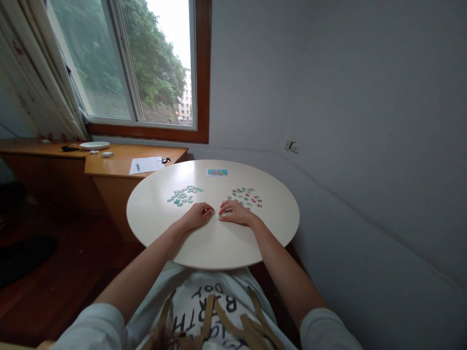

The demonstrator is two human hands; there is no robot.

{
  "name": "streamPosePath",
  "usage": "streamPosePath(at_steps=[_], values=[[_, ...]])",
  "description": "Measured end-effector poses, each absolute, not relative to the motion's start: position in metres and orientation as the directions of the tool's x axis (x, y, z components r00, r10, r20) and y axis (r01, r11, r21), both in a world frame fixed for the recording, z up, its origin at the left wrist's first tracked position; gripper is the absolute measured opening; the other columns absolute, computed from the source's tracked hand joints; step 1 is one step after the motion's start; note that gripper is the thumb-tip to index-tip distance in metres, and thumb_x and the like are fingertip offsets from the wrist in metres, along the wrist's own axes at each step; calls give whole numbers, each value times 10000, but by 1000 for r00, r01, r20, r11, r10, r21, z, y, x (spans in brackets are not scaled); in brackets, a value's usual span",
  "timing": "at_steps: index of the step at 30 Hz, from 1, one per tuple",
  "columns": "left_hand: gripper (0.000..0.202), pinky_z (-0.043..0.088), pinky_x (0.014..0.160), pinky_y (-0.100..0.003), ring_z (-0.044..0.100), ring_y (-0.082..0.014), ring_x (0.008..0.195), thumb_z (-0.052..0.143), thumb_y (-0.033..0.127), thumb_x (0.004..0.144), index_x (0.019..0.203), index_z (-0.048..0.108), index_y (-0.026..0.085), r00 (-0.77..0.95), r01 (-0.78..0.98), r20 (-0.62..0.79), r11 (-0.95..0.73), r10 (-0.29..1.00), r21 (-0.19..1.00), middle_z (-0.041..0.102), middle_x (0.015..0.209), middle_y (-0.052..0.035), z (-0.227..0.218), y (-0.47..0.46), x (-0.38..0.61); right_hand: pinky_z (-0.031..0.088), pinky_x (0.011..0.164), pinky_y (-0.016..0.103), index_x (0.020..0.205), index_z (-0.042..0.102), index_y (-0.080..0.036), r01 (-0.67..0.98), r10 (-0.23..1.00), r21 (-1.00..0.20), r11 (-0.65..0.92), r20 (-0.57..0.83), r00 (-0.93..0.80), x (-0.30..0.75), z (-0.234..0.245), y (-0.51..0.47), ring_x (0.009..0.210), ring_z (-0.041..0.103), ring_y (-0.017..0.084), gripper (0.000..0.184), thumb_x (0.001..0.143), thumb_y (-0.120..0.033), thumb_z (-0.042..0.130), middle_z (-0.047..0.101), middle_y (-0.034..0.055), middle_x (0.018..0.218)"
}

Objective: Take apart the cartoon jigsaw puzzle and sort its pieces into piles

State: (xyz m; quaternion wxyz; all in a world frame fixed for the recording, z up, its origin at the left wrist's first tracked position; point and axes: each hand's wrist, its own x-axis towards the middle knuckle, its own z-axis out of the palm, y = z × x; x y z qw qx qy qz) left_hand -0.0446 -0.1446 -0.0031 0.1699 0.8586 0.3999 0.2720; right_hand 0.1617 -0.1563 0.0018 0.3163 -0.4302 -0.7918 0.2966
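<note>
Both my hands rest on a round white table (171,228), close together at its middle. My left hand (199,214) has its fingers curled, pinching a small puzzle piece at its fingertips. My right hand (235,212) lies beside it with fingers bent over a few small pieces on the tabletop. Behind my left hand lies a group of teal puzzle pieces (183,195). Behind my right hand lies a scatter of several multicoloured puzzle pieces (245,196). A small picture card (217,172) lies at the far side of the table.
A wooden desk (109,167) stands to the left under a window, holding a sheet of paper (145,165), a white plate (95,145) and small items. A grey wall with a socket (293,146) runs along the right. Wooden floor lies to the left.
</note>
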Motion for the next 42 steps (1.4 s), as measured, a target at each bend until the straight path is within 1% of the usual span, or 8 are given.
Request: streamPosePath(at_steps=[6,10,15,23,29,35,38,42], values=[[311,444,682,-258,574,-150,657,433,229,785,883,711,130,487,617,313,-575,815,537,706,787,-65,-1,-145,-44,481,876,334,732,723,-178,497,872,-744,446,236,-429,161,2,-157,959,582,183,189,590,-302,738,580,70,1036],[298,440,676,-262,567,-148,649,450,247,779,875,708,133,473,621,311,-562,824,547,702,786,-66,1,-146,-45,483,870,327,734,723,-179,492,867,-744,452,239,-436,161,2,-156,950,585,177,184,597,-301,739,583,69,1029],[272,434,664,-261,545,-142,627,464,242,770,860,698,136,470,616,321,-566,822,548,683,739,-56,3,-148,-45,487,863,323,732,722,-182,496,866,-736,461,253,-431,162,1,-155,939,587,174,184,614,-323,733,593,70,1013],[250,431,645,-259,524,-133,616,465,226,756,848,681,139,443,588,340,-555,830,588,675,738,-46,0,-146,-45,486,845,322,753,726,-181,510,860,-719,472,250,-445,164,2,-155,956,583,182,149,638,-274,710,611,69,1005],[273,433,649,-260,520,-129,599,452,216,760,880,684,135,432,584,341,-547,835,600,676,742,-49,-3,-145,-46,482,846,310,768,725,-175,504,855,-723,473,239,-461,165,1,-154,950,581,170,121,672,-209,660,617,70,992],[255,445,644,-257,524,-125,594,457,207,756,868,678,147,414,599,342,-535,844,596,678,738,-40,0,-146,-45,479,851,321,757,724,-175,489,850,-731,477,242,-468,165,1,-154,931,589,172,139,649,-255,689,624,70,985],[221,453,650,-259,545,-132,612,476,198,737,835,670,163,329,620,373,-496,868,608,680,741,-35,1,-142,-48,476,853,323,751,720,-178,488,845,-727,483,240,-478,165,2,-154,932,588,172,130,650,-255,687,625,63,976],[196,463,669,-268,586,-149,653,486,217,729,804,663,177,92,611,429,-391,899,688,693,802,-45,3,-131,-62,475,852,322,724,713,-174,487,849,-733,475,237,-471,165,2,-154,921,591,171,118,647,-261,690,623,63,965]])
